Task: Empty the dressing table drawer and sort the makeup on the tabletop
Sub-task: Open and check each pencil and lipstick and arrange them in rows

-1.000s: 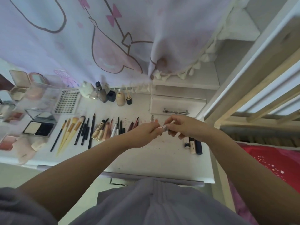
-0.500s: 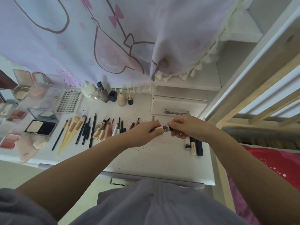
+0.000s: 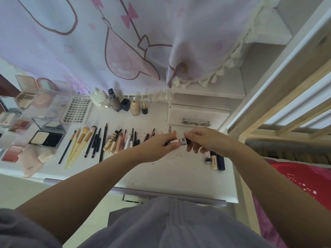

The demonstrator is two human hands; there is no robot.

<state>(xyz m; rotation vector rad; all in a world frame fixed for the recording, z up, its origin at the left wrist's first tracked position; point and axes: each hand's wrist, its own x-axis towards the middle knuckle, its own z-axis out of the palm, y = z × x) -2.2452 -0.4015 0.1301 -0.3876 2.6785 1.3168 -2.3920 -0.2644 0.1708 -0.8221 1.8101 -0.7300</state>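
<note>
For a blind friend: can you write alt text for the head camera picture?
Both hands, left hand and right hand, hold a small pink makeup tube above a white dressing table, where makeup brushes lie in a row.

Small pink tube [image 3: 176, 141] between left hand [image 3: 157, 146] and right hand [image 3: 206, 140]

**What the things look like they are made of**

The tabletop [image 3: 161, 176] is white and painted, matt, with dark specks on it. At the back of the tabletop, the little drawer [image 3: 197, 114] has a shiny metal handle [image 3: 196, 122]. Above the tabletop hangs a soft cloth curtain [image 3: 107, 42], pale purple with fluffy cream tassels. On the left part of the tabletop lie brushes [image 3: 78, 142] with soft hair tips. Left of the brushes sit clear, shiny plastic boxes [image 3: 48, 108]. To the right of the tabletop stand bare wood bars [image 3: 290, 111].
</note>
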